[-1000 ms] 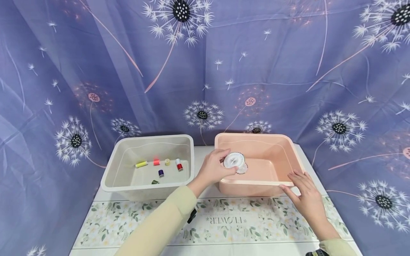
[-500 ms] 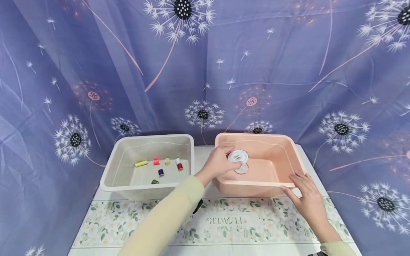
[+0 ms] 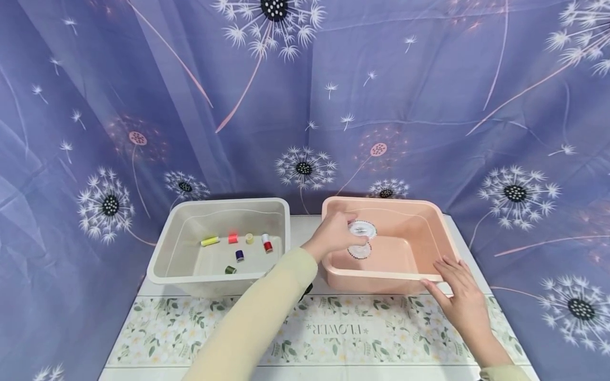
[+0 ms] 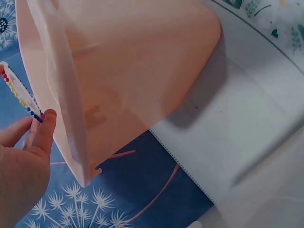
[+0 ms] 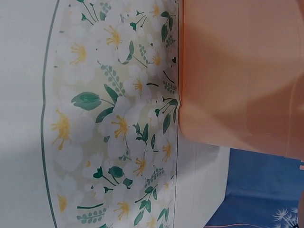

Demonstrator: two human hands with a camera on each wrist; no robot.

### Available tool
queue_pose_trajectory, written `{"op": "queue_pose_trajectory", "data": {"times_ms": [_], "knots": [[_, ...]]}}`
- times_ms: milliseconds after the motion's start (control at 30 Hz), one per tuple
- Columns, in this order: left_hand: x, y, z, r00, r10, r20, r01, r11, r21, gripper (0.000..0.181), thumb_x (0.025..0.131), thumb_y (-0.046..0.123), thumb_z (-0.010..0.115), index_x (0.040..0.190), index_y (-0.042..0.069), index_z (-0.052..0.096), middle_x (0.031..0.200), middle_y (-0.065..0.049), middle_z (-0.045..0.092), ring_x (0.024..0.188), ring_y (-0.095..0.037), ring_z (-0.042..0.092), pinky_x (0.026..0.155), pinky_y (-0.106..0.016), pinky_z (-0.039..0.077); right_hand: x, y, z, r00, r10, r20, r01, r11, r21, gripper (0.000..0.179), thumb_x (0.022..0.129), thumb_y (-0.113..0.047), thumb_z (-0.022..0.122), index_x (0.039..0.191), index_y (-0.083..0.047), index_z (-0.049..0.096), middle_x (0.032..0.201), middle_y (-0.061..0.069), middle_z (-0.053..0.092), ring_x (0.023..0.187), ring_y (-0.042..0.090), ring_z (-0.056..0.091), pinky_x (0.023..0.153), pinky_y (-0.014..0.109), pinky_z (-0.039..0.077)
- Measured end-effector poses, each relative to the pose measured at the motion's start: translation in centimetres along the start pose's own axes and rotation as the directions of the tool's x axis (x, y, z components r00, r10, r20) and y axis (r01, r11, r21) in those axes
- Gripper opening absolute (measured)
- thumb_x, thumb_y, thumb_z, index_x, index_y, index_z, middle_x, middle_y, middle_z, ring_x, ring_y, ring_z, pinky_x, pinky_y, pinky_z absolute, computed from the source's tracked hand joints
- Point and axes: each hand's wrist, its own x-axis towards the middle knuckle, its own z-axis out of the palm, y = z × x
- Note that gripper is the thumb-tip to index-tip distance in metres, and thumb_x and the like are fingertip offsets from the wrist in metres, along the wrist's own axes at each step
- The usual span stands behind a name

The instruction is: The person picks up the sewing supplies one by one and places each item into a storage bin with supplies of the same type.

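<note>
My left hand (image 3: 333, 233) reaches over the left side of the peach bin (image 3: 381, 274), pinching a white pin wheel (image 3: 364, 228) between thumb and fingers. Coloured pin heads ring that pin wheel (image 4: 20, 88) in the left wrist view, where the hand (image 4: 23, 166) shows beside the bin's rim. Below it, a second pin wheel (image 3: 359, 251) lies in the bin, partly covered by the hand. My right hand (image 3: 464, 301) rests at the bin's front right corner, fingers extended along the rim. The right wrist view shows the bin's outer wall (image 5: 237, 71) rather than the hand.
A grey bin (image 3: 219, 278) stands to the left, holding several thread spools, among them a yellow one (image 3: 209, 241), a navy one (image 3: 239, 256) and a green one (image 3: 231, 270). A floral strip (image 3: 333, 338) crosses the table in front. A patterned purple curtain (image 3: 305, 116) hangs behind.
My left hand has moved right and deeper over the peach bin, carrying the pin wheel. The right hand has stayed at the corner; the head view has shifted slightly.
</note>
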Motion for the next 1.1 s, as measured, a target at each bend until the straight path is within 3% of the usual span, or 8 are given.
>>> {"op": "queue_pose_trajectory", "data": {"times_ms": [200,433,567,667,733,867,1000,1100], "knots": [[1.0,0.0,0.0,0.999,-0.012,0.044,0.014,1.0,-0.026,0.072,0.086,0.028,0.09,0.146,-0.001,0.063,0.14,-0.017,0.07,0.117,-0.02,0.072,0.107,-0.027,0.056,0.0,0.0,-0.1,1.0,0.009,0.003,-0.009,1.0,-0.006,0.079,0.102,-0.067,0.058,0.123,0.007,0.074,0.122,0.03,0.073,0.122,0.048,0.064,0.133,0.043,0.029],[1.7,0.1,-0.3,0.996,-0.015,0.09,0.013,1.0,0.026,0.065,0.086,0.026,0.088,0.141,-0.001,0.067,0.137,-0.016,0.072,0.104,-0.012,0.071,0.102,-0.022,0.057,0.0,-0.1,-0.2,1.0,0.017,0.013,-0.016,1.0,-0.006,0.079,0.102,-0.068,0.057,0.124,0.006,0.074,0.122,0.031,0.072,0.126,0.046,0.064,0.133,0.042,0.028],[2.4,-0.2,0.0,0.993,-0.015,0.115,0.002,0.993,0.116,0.052,0.085,0.03,0.088,0.125,0.001,0.075,0.109,-0.005,0.079,0.084,-0.006,0.064,0.086,-0.019,0.057,-0.1,-0.1,-0.1,1.0,0.013,0.016,-0.013,1.0,-0.003,0.078,0.103,-0.066,0.058,0.124,0.007,0.073,0.123,0.031,0.072,0.128,0.044,0.064,0.133,0.041,0.027],[3.3,-0.8,0.5,0.991,-0.009,0.136,-0.022,0.973,0.228,0.037,0.083,0.035,0.086,0.105,0.006,0.076,0.082,0.004,0.067,0.07,-0.008,0.053,0.073,-0.021,0.051,-0.1,0.0,-0.1,1.0,0.011,0.016,-0.011,1.0,-0.005,0.076,0.103,-0.065,0.059,0.124,0.007,0.073,0.124,0.03,0.072,0.13,0.042,0.063,0.133,0.041,0.028],[3.3,-0.5,0.4,0.987,-0.02,0.162,-0.024,0.964,0.265,0.038,0.084,0.037,0.086,0.106,0.007,0.075,0.081,0.005,0.066,0.073,-0.01,0.055,0.076,-0.022,0.051,-0.2,0.0,0.0,1.0,0.014,0.019,-0.014,1.0,-0.005,0.076,0.103,-0.065,0.059,0.125,0.006,0.073,0.124,0.03,0.072,0.132,0.04,0.063,0.133,0.041,0.028],[3.1,0.0,0.4,0.981,-0.05,0.19,-0.005,0.961,0.278,0.048,0.085,0.034,0.087,0.12,0.004,0.075,0.103,-0.002,0.077,0.09,-0.013,0.066,0.087,-0.022,0.056,-0.2,0.1,0.0,1.0,0.015,0.021,-0.015,1.0,0.002,0.077,0.103,-0.066,0.058,0.125,0.006,0.073,0.124,0.031,0.072,0.131,0.041,0.063,0.134,0.042,0.027],[3.1,0.3,0.7,0.973,-0.087,0.213,0.027,0.963,0.266,0.065,0.087,0.031,0.087,0.139,-0.002,0.067,0.134,-0.011,0.073,0.119,-0.02,0.069,0.104,-0.023,0.055,-0.1,0.2,0.1,1.0,0.015,0.015,-0.015,1.0,0.008,0.076,0.102,-0.065,0.06,0.124,0.006,0.074,0.124,0.03,0.072,0.128,0.043,0.063,0.134,0.041,0.027],[3.2,0.2,1.1,0.97,-0.106,0.218,0.05,0.967,0.249,0.064,0.089,0.03,0.087,0.139,-0.002,0.066,0.137,-0.012,0.071,0.119,-0.019,0.068,0.103,-0.024,0.056,-0.1,0.2,0.2,1.0,0.016,0.013,-0.016,1.0,0.004,0.075,0.102,-0.065,0.061,0.124,0.006,0.074,0.123,0.03,0.073,0.126,0.046,0.064,0.133,0.04,0.028]]}}
